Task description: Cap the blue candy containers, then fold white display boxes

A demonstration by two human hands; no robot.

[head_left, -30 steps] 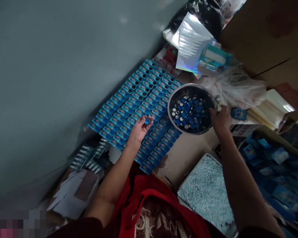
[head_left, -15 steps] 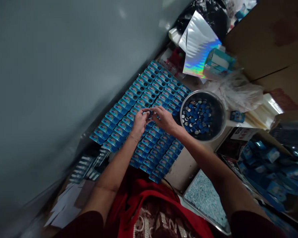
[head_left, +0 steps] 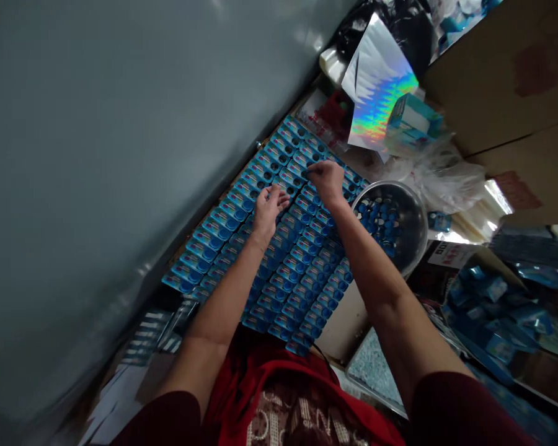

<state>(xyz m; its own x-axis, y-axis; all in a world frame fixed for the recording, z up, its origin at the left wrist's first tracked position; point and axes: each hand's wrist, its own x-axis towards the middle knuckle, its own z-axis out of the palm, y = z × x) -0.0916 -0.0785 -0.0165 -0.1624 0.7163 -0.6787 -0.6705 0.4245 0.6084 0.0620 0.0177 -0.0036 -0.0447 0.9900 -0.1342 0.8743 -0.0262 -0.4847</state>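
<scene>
Over the rows of blue packs: two bare hands reach in toward the far half, where packs show dark round holes; many nearer ones show round blue inserts.

Right hand: fingertips bunched together, pointing down at a pack; whether they pinch a disc, I cannot tell. A poor hold could drop a disc askew or onto the neighbouring pack.

Left hand: turned partly upward just beside the right, fingers loosely curled and a little apart; whether anything lies in it, I cannot tell. If it does, a tilt could spill it among the rows.

Bowl of discs: blue discs lie loose in the metal bowl, by the right edge of the rows. The right forearm crosses its near side in view; a bump could shove it against the packs or scatter discs. Contact is unclear.

Packed rows: the packs sit edge to edge, so one nudge, or the low left forearm, could push several out of line.

Table front: the nearest packs lie close to the red apron; leaning forward could drag them.

Dim light: dark holes and blue inserts look alike in shade, so one could be missed.
</scene>
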